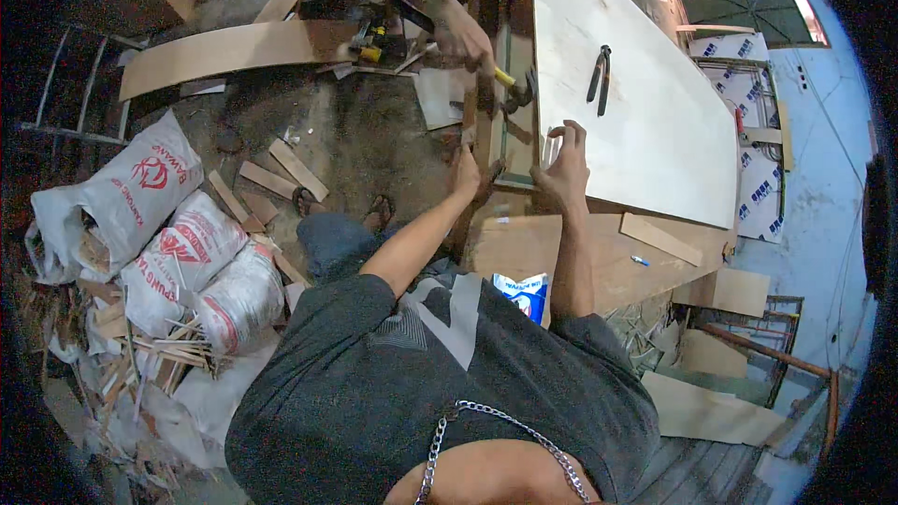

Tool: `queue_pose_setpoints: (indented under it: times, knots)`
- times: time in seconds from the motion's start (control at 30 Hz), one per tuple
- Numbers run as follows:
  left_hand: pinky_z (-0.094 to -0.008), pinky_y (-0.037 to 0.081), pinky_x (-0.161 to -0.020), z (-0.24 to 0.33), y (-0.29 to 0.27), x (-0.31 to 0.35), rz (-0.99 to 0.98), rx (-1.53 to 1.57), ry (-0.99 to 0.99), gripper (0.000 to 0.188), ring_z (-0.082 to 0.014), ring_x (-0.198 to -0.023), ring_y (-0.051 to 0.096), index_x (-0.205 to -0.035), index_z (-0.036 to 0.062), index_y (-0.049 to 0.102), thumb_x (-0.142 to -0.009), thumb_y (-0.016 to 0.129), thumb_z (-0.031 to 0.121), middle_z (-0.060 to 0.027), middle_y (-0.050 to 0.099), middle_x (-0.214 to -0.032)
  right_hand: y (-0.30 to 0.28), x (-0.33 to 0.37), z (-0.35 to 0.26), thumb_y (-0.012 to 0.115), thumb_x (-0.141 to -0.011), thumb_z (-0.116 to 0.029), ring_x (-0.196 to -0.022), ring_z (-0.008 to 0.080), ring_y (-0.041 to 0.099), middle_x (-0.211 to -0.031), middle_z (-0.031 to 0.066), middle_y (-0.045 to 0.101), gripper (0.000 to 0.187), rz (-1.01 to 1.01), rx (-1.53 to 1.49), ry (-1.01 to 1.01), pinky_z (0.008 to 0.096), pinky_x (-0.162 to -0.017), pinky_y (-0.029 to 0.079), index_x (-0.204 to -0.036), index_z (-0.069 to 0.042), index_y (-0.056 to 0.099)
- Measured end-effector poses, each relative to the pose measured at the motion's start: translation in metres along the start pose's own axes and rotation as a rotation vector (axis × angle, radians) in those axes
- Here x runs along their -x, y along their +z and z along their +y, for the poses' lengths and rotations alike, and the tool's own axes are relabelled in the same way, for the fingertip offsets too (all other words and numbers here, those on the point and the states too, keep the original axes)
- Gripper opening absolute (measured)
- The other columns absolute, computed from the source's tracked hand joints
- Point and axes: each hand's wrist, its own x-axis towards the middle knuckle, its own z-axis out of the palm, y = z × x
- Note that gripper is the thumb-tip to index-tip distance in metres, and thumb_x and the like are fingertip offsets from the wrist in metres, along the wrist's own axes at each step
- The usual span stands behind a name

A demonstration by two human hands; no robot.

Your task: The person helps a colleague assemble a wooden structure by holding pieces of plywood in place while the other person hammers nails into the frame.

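My left hand (pixel 465 171) is closed around the lower part of an upright wooden strip (pixel 470 117) on the left side of a frame-like wooden piece. My right hand (pixel 566 168) lies at the near left corner of a large white panel (pixel 636 103), fingers curled on its face and thumb at its edge. A co-worker's hand (pixel 465 37) reaches in from the top, holding a hammer (pixel 506 78) with a yellow grip. The hammer's dark head is beside the panel's left edge, between my hands. Dark-handled pincers (pixel 600 75) lie on the panel.
Under the panel's near end is a brown board (pixel 524 243) with a loose wood strip (pixel 659 239) and a blue-white packet (pixel 522 295). Stuffed white sacks (pixel 178 257) and wood scraps crowd the left floor. A curved plywood piece (pixel 234 56) stretches across the upper left.
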Motion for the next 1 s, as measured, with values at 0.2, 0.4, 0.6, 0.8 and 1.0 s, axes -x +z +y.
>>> queue_pose_setpoints:
  times: [0.2, 0.4, 0.6, 0.8, 1.0]
  knots:
    - [-0.0370, 0.047, -0.077, -0.064, -0.010, -0.030, 0.090, 0.693, -0.046, 0.048, -0.0207, -0.094, 0.056, -0.117, 0.0025, 0.048, -0.094, 0.031, 0.041, -0.0099, 0.057, -0.101, 0.009, -0.009, -0.014, 0.068, -0.053, -0.008, -0.101, 0.0330, 0.049, -0.117, 0.0122, 0.040, 0.051, 0.025, -0.047, -0.123, 0.0424, -0.069, 0.048, -0.098, -0.008, 0.044]
    - [-0.0402, 0.046, -0.081, 0.026, -0.013, 0.057, -0.026, 0.522, -0.035, 0.039, -0.0229, -0.096, 0.054, -0.107, 0.0018, 0.049, -0.094, 0.034, 0.034, -0.0114, 0.051, -0.105, 0.012, -0.006, 0.004, 0.075, -0.052, -0.009, -0.106, 0.0326, 0.048, -0.120, 0.0121, 0.039, 0.059, 0.028, 0.025, -0.092, 0.0436, -0.069, 0.050, -0.102, -0.009, 0.044]
    - [-0.0365, 0.045, -0.078, -0.032, -0.002, 0.022, -0.051, 0.814, 0.223, 0.037, -0.0230, -0.095, 0.054, -0.108, 0.0035, 0.050, -0.094, 0.037, 0.035, -0.0107, 0.052, -0.105, 0.011, -0.009, -0.007, 0.075, -0.050, -0.008, -0.105, 0.0316, 0.048, -0.117, 0.0119, 0.040, 0.059, 0.031, 0.016, -0.112, 0.0433, -0.066, 0.050, -0.101, -0.010, 0.044]
    - [-0.0352, 0.035, -0.092, -0.069, -0.008, -0.017, 0.102, 0.338, 0.150, 0.049, -0.0255, -0.110, 0.045, -0.121, 0.0018, 0.045, -0.091, 0.042, 0.040, -0.0133, 0.048, -0.115, 0.011, -0.013, -0.016, 0.074, -0.051, -0.006, -0.103, 0.0320, 0.049, -0.115, 0.0107, 0.040, 0.057, 0.038, -0.018, -0.135, 0.0436, -0.065, 0.049, -0.100, -0.010, 0.044]
    - [-0.0383, 0.039, -0.088, -0.008, -0.022, 0.027, 0.017, 0.154, -0.177, 0.057, -0.0263, -0.109, 0.047, -0.124, -0.0015, 0.040, -0.084, 0.054, 0.036, -0.0157, 0.050, -0.113, 0.007, -0.004, -0.002, 0.071, -0.062, -0.014, -0.101, 0.0342, 0.049, -0.113, 0.0138, 0.040, 0.045, 0.016, -0.005, -0.114, 0.0429, -0.068, 0.048, -0.097, -0.007, 0.043]
